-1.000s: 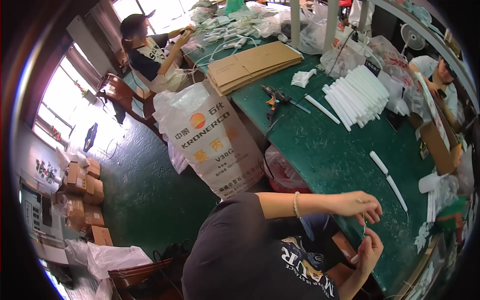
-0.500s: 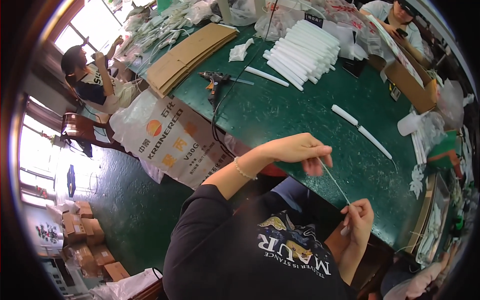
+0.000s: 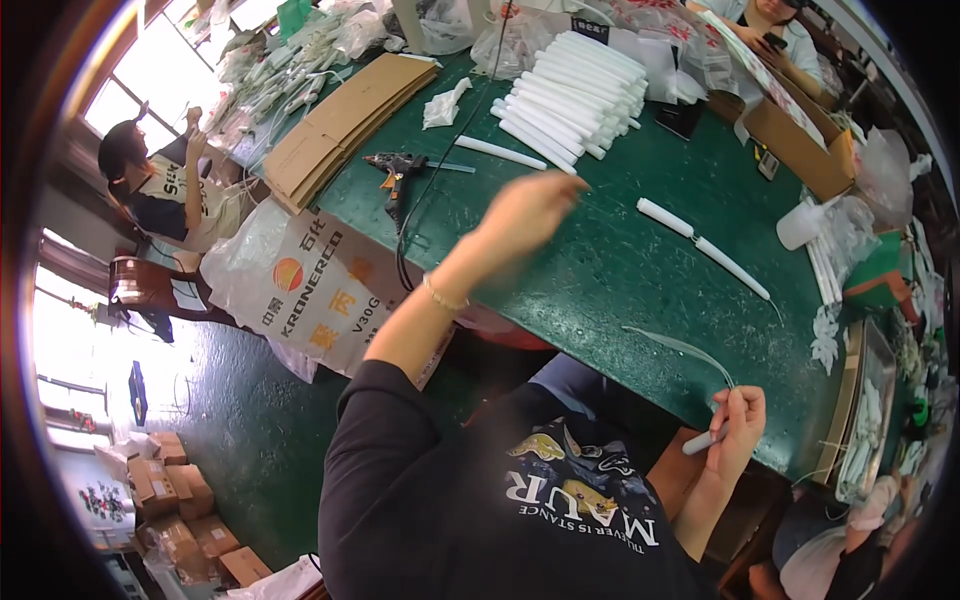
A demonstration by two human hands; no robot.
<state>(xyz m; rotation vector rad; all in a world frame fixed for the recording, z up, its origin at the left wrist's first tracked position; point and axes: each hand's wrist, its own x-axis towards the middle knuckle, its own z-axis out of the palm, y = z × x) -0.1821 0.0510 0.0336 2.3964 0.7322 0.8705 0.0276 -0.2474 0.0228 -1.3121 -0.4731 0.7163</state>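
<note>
My right hand [image 3: 740, 415] is closed near the table's front edge. A short white tube [image 3: 703, 441] sticks out below its fingers, and a thin, pale looped strand [image 3: 680, 345] rises from the fingertips, curving left over the table. My left hand [image 3: 530, 215] is lifted over the table, away from the strand, its fingers smeared by motion. Nearest to it lies a single white tube [image 3: 500, 152], in front of a stacked pile of white tubes [image 3: 575, 95]. Two white tubes [image 3: 733, 268] lie end to end on the right, a thin strand at the near end.
A glue gun [image 3: 397, 180] with a cable lies left of my left hand. Flattened cardboard [image 3: 345, 125] and a crumpled white wrapper [image 3: 446, 104] are behind it. A cardboard box [image 3: 800, 150] and plastic bags stand at the right. Other people sit at the far left and far right.
My left hand has let go of the strand and moved up and left toward the tubes. My right hand keeps its hold, slightly farther right, and the strand now hangs loose in a curve.
</note>
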